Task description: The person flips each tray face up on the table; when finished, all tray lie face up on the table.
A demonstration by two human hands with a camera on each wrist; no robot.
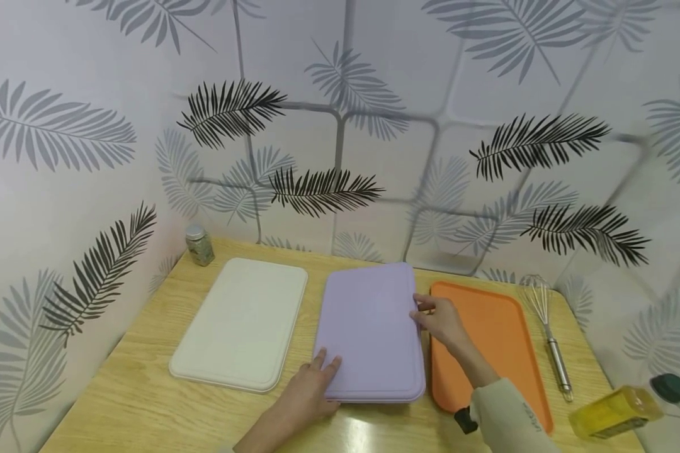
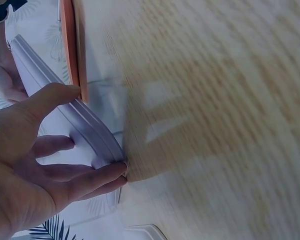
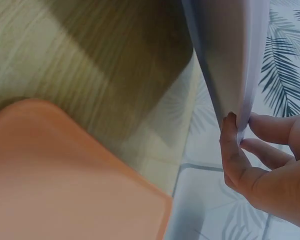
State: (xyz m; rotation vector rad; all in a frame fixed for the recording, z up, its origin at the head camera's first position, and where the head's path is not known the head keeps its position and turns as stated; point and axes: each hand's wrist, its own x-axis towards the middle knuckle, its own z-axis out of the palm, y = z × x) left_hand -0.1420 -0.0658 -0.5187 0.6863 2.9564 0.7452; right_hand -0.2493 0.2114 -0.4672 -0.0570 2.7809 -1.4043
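Note:
A lavender rectangular tray (image 1: 368, 333) with rounded corners is in the middle of the head view, its flat face up. My left hand (image 1: 308, 390) holds its near left corner; in the left wrist view the thumb lies on the rim and the fingers reach around the corner. My right hand (image 1: 442, 321) pinches the right side edge between thumb and fingers. In the right wrist view that edge of the tray (image 3: 227, 55) is raised off the table, and the underside shows in shadow. Beneath my right forearm lies an orange tray (image 1: 487, 321) with a raised rim.
To the left, a white board (image 1: 240, 321) lies on the wooden table (image 1: 130, 371). A small lidded jar (image 1: 199, 244) stands at the back left corner. On the right are a whisk (image 1: 555, 352) and a bottle of yellow liquid (image 1: 614, 412). Patterned walls close off the back and sides.

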